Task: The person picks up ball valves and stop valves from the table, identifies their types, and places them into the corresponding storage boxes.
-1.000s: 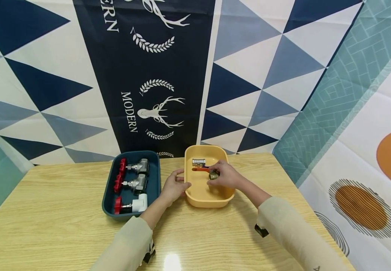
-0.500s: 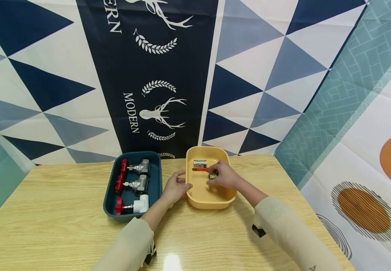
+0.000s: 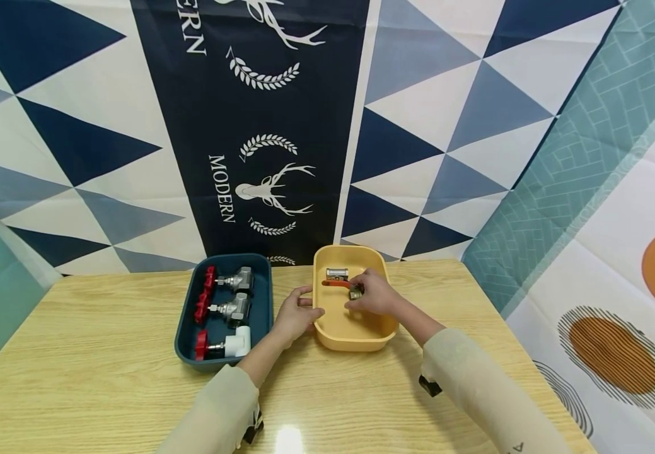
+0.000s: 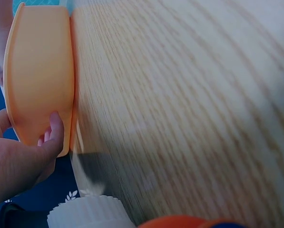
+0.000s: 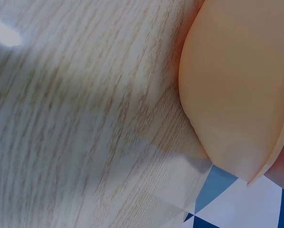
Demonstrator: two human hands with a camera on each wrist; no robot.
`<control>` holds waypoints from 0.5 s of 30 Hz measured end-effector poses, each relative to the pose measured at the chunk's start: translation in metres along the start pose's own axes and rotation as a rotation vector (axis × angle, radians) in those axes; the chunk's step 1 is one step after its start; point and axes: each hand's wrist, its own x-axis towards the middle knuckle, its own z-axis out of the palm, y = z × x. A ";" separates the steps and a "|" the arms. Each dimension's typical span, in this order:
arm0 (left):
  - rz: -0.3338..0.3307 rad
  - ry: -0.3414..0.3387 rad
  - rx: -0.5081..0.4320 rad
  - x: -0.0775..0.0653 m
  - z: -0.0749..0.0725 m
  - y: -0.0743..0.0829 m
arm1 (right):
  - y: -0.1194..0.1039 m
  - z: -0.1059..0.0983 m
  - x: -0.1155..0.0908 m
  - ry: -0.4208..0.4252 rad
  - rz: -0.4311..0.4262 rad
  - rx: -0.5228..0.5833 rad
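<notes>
My right hand [image 3: 374,292] reaches into the yellow bin [image 3: 327,344] and grips a brass ball valve [image 3: 355,294] whose red lever handle [image 3: 335,284] points left. The fingers cover part of the valve. Another metal valve [image 3: 336,273] lies just behind it in the bin. My left hand [image 3: 293,318] rests against the left side of the bin, thumb near the rim. In the left wrist view, the left hand [image 4: 23,156] touches the bin's outer wall [image 4: 42,66] with its fingers extended. The right wrist view shows mostly the bin's outside [image 5: 237,90], which hides the right hand's grip.
Left of the hands stands a dark blue bin [image 3: 263,271]. It holds two metal valves [image 3: 235,309] with red handwheels and a white elbow valve [image 3: 238,341] with a red handle. Both bins sit near the back edge of the wooden table [image 3: 106,353], before a patterned wall cloth [image 3: 282,113].
The whole head view has shifted slightly, so everything sits a little farther right. Both hands keep about the same places at the yellow bin, the right still gripping the ball valve.
</notes>
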 end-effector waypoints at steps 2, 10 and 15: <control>-0.005 -0.001 -0.002 0.000 0.000 0.000 | 0.000 0.000 0.000 -0.003 -0.002 0.000; 0.008 -0.014 0.006 0.001 -0.001 -0.001 | 0.002 0.001 0.004 -0.012 0.000 -0.002; 0.010 -0.014 0.006 0.001 -0.001 -0.001 | 0.003 0.002 0.006 -0.018 -0.007 -0.020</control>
